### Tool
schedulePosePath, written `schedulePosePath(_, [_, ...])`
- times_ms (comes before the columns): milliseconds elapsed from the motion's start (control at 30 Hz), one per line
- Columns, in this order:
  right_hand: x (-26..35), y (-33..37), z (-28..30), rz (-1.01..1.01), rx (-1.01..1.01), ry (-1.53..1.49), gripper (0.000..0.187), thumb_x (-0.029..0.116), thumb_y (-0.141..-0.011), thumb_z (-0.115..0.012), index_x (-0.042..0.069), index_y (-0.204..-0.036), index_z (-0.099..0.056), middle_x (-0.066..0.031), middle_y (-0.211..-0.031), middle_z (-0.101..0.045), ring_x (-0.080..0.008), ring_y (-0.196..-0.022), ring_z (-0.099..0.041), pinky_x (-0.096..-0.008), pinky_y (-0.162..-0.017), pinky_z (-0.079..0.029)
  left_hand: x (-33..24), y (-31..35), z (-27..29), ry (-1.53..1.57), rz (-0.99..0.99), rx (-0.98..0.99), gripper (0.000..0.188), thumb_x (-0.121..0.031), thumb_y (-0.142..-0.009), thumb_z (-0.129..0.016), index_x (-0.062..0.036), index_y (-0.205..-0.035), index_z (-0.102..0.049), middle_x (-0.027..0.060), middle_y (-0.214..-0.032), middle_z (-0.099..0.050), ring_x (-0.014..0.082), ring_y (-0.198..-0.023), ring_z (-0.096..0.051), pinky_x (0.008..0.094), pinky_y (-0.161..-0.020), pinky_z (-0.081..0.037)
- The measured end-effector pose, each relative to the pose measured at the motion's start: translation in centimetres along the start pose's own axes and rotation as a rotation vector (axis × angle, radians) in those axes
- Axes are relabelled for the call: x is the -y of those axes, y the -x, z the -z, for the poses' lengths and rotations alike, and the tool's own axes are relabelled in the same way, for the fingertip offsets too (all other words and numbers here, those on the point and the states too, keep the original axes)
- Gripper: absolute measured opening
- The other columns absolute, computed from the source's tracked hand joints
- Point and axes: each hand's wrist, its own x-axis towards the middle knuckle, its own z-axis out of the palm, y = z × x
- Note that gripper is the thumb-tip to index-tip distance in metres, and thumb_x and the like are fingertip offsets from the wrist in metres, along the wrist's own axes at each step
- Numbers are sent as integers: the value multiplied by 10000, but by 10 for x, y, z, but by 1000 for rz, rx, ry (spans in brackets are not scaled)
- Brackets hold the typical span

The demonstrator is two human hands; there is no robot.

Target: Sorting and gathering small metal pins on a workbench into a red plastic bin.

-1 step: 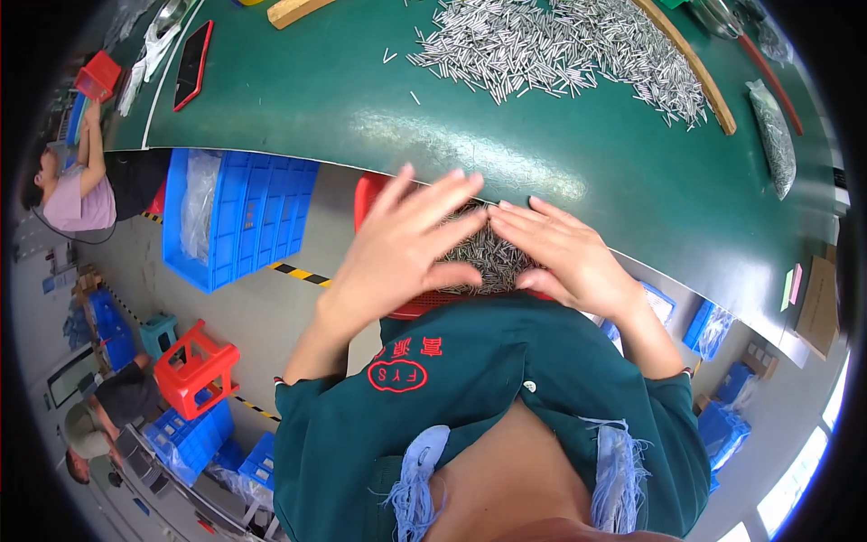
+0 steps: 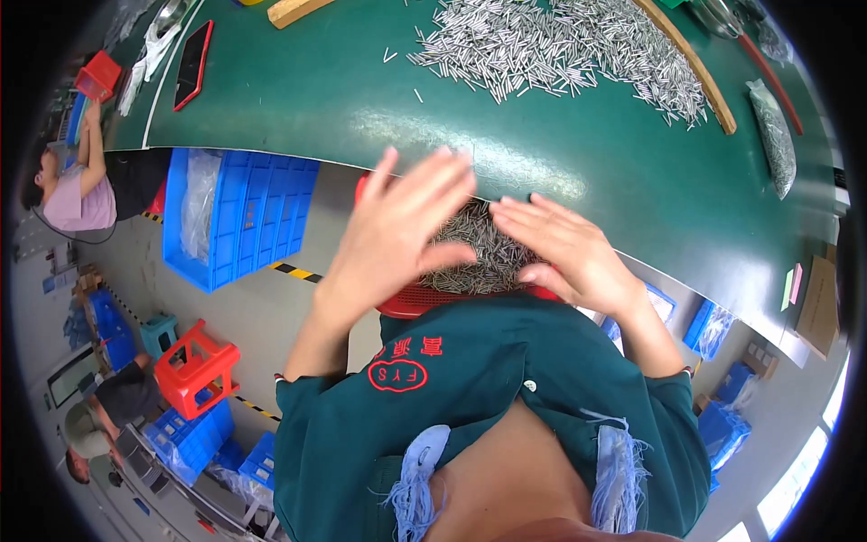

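Head view:
- We see our left hand [image 2: 397, 230] lying flat, fingers spread and pointing toward 1 o'clock, its grip open and resting on a heap of small metal pins [image 2: 474, 253].
- Our right hand [image 2: 564, 248] also lies flat on the heap, fingers together and pointing toward 10 o'clock, grip open, pinching nothing.
- The pins sit in a red mesh basket [image 2: 420, 303] held in our lap at the centre of the picture, just below the edge of the green table [image 2: 298, 90].
- At 12 to 1 o'clock a larger spread of loose metal pins [image 2: 551, 50] lies on the table, bordered by a wooden strip [image 2: 691, 68].
- At 2 o'clock a clear bag of pins [image 2: 775, 135] lies on the table.
- At 11 o'clock a red-cased phone [image 2: 192, 65] lies near the table's edge.
- At 9 o'clock a blue crate [image 2: 262, 212] stands on the floor, and beyond it another person [image 2: 77, 185] sits.
- At 8 o'clock we see a red stool [image 2: 197, 366].
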Motion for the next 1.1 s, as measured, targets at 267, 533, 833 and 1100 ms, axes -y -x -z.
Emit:
schedulePosePath(267, [-23, -17, 13, -155, -304, 328, 594, 338, -883, -692, 82, -1397, -540, -112, -1460, -517, -278, -1413, -423, -472, -1184, -301, 33, -28, -25, -131, 159, -126, 908, -645, -797, -604, -20, -1440, -467, 151, -1532, -424, 293, -1432, -386, 552, -1178, -231])
schedulePosePath(533, [-24, -21, 5, -224, -220, 403, 646, 406, -899, -629, 119, -1461, -487, -105, -1557, -399, -295, -1458, -344, -477, -1205, -251, -19, -9, -25, 95, 7, 30, 925, -560, -741, -685, -63, -1480, -435, 110, -1526, -444, 282, -1431, -396, 525, -1176, -262])
schedulePosePath(833, [-21, -22, 4, -193, -227, 503, 531, 405, -889, -664, 209, -1376, -583, -122, -1523, -435, -273, -1432, -390, -471, -1187, -291, 66, -76, -22, -5, 189, -463, 114, -207, -859, -726, -116, -907, -677, 8, -910, -644, 222, -907, -617, 371, -813, -461])
schedulePosePath(1100, [-25, -20, 6, -179, -263, 447, 489, 382, -889, -678, 189, -1334, -614, -117, -1496, -472, -275, -1414, -416, -472, -1176, -308, 69, -93, -21, -148, 139, -359, 97, -179, -877, -710, -99, -917, -671, 19, -867, -629, 230, -877, -610, 365, -807, -462])
